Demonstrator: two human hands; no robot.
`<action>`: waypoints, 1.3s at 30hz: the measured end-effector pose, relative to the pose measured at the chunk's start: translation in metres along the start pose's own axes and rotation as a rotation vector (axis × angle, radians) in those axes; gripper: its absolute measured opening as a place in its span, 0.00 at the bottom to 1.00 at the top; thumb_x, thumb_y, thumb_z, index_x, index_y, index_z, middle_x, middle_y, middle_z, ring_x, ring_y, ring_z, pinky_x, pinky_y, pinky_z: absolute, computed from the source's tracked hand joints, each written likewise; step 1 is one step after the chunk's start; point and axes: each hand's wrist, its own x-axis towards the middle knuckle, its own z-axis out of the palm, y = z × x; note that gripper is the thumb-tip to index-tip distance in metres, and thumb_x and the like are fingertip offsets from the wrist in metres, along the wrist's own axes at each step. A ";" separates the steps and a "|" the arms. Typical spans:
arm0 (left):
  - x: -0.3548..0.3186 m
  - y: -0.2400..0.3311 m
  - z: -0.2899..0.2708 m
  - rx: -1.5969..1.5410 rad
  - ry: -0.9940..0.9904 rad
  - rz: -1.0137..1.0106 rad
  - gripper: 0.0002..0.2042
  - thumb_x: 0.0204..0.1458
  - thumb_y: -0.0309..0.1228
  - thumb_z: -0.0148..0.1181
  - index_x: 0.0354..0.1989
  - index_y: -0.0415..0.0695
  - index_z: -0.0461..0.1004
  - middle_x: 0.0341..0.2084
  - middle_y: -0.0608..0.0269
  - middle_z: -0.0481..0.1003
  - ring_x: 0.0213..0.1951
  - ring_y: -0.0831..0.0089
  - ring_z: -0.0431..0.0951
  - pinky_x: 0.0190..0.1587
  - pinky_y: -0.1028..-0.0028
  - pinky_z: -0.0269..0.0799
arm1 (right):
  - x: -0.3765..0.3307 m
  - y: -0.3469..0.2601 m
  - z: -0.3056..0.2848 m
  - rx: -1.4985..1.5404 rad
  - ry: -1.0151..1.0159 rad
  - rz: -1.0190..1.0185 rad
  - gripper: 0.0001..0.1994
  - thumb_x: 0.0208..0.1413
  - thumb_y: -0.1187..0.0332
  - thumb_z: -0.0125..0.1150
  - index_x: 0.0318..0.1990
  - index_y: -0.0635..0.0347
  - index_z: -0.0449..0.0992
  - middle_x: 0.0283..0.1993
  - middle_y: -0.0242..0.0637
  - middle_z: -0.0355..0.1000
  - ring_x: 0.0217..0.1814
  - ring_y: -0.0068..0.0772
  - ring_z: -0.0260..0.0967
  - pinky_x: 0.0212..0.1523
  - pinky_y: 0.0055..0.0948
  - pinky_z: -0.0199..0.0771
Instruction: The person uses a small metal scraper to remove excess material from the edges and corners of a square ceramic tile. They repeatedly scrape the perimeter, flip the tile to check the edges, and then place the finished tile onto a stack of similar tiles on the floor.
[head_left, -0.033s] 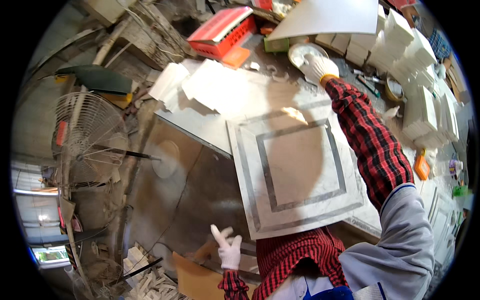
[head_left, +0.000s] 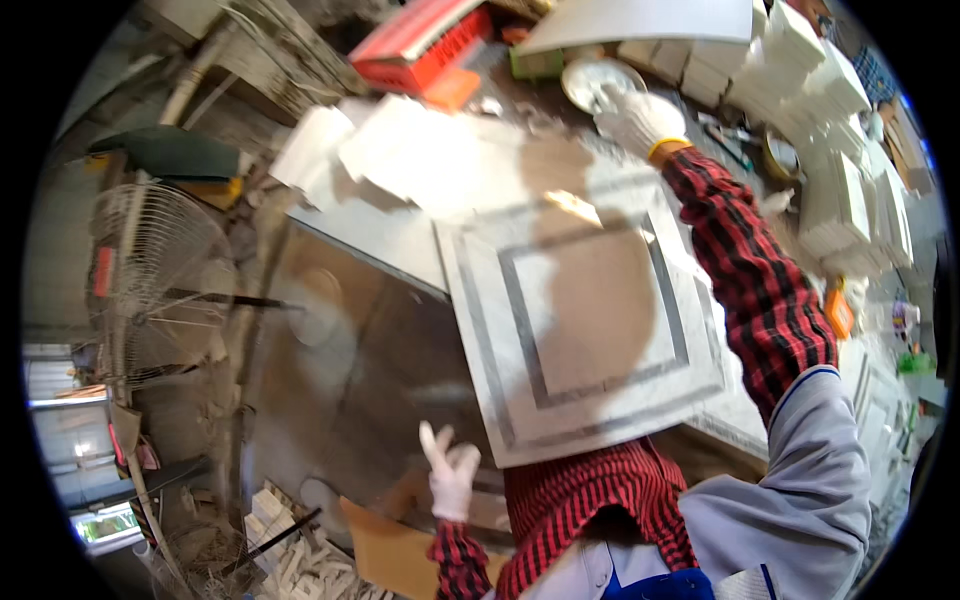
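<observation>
My right hand, in a white knitted glove with a yellow cuff, reaches to the near right edge of a round, shallow bowl with pale contents. Its fingers are blurred against the bowl, so their grip is unclear. My left hand, gloved in white, is held low beside the marble panel with its fingers apart and nothing in them. The square white marble panel has grey inlaid bands and lies tilted in front of me, its near edge against my red-and-black apron. A shadow falls across its middle.
White slabs lie beyond the panel. Stacked white tiles stand at right, near an orange bottle. At the far left are a red crate and a wire-caged fan. Stone offcuts and cardboard lie below.
The whole view has shifted a little, moving the scene left and up. My right hand has drawn slightly rightward from the bowl's middle. My left hand keeps its spread pose.
</observation>
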 end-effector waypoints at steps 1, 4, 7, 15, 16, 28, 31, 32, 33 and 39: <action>0.023 -0.008 -0.002 -0.077 -0.131 -0.004 0.33 0.64 0.38 0.51 0.75 0.48 0.44 0.62 0.47 0.65 0.55 0.63 0.72 0.59 0.65 0.67 | -0.028 -0.012 -0.022 -0.010 -0.077 -0.048 0.20 0.57 0.57 0.52 0.56 0.49 0.73 0.47 0.49 0.77 0.46 0.55 0.75 0.45 0.48 0.75; 0.063 0.006 0.016 -0.512 -0.297 -0.178 0.33 0.67 0.46 0.44 0.74 0.44 0.44 0.66 0.45 0.59 0.63 0.59 0.65 0.64 0.64 0.61 | -0.137 0.012 -0.013 0.138 0.175 -0.254 0.23 0.60 0.55 0.55 0.59 0.54 0.70 0.52 0.49 0.74 0.51 0.53 0.72 0.49 0.46 0.73; 0.081 0.021 0.038 -0.728 -0.401 -0.195 0.31 0.69 0.47 0.38 0.73 0.39 0.45 0.67 0.47 0.58 0.67 0.60 0.60 0.66 0.66 0.57 | -0.256 0.035 -0.001 0.031 0.083 -0.307 0.28 0.59 0.53 0.57 0.63 0.58 0.67 0.65 0.49 0.64 0.66 0.55 0.61 0.61 0.46 0.65; 0.065 0.040 0.066 -0.762 -0.037 -0.610 0.34 0.65 0.56 0.43 0.68 0.38 0.59 0.63 0.62 0.64 0.62 0.69 0.65 0.64 0.71 0.61 | -0.330 -0.086 -0.009 0.410 -0.126 -0.063 0.31 0.42 0.54 0.70 0.55 0.54 0.70 0.60 0.41 0.63 0.58 0.53 0.61 0.57 0.51 0.64; 0.059 0.061 0.065 -0.766 -0.049 -0.618 0.35 0.63 0.59 0.45 0.66 0.40 0.62 0.61 0.63 0.67 0.60 0.70 0.67 0.64 0.71 0.61 | -0.331 -0.108 -0.004 0.513 -0.167 -0.156 0.32 0.40 0.51 0.71 0.54 0.52 0.71 0.60 0.36 0.64 0.59 0.51 0.59 0.57 0.49 0.64; 0.041 0.063 0.062 -0.777 -0.430 -0.239 0.29 0.67 0.50 0.42 0.68 0.41 0.58 0.64 0.61 0.64 0.63 0.63 0.65 0.66 0.62 0.59 | -0.477 -0.077 0.006 0.482 -0.152 -0.527 0.32 0.47 0.55 0.66 0.61 0.55 0.69 0.70 0.39 0.59 0.74 0.41 0.52 0.72 0.47 0.52; 0.018 0.051 0.077 -0.920 -0.604 -0.313 0.26 0.66 0.47 0.43 0.68 0.45 0.59 0.64 0.60 0.64 0.65 0.57 0.64 0.67 0.53 0.57 | -0.543 -0.046 0.001 0.667 -0.147 -0.025 0.25 0.54 0.57 0.64 0.58 0.57 0.73 0.62 0.43 0.69 0.63 0.46 0.67 0.63 0.41 0.67; 0.000 0.046 0.087 -0.928 -0.653 -0.349 0.25 0.66 0.46 0.43 0.68 0.46 0.59 0.64 0.60 0.64 0.65 0.57 0.64 0.67 0.52 0.57 | -0.567 -0.041 0.003 0.785 -0.085 0.179 0.23 0.57 0.58 0.62 0.58 0.58 0.73 0.59 0.44 0.72 0.60 0.46 0.70 0.61 0.39 0.69; -0.021 0.039 0.097 -0.940 -0.694 -0.382 0.25 0.66 0.45 0.44 0.68 0.46 0.58 0.64 0.59 0.64 0.65 0.57 0.64 0.67 0.52 0.56 | -0.586 -0.037 0.003 0.902 -0.023 0.374 0.21 0.59 0.60 0.61 0.58 0.59 0.74 0.55 0.45 0.75 0.57 0.47 0.73 0.59 0.37 0.72; -0.110 0.025 0.148 -0.535 -1.065 -0.468 0.22 0.67 0.41 0.46 0.63 0.41 0.58 0.62 0.50 0.65 0.62 0.56 0.67 0.63 0.55 0.63 | -0.628 -0.029 0.025 1.795 0.225 1.049 0.22 0.66 0.62 0.52 0.64 0.63 0.66 0.55 0.40 0.74 0.50 0.31 0.73 0.52 0.30 0.74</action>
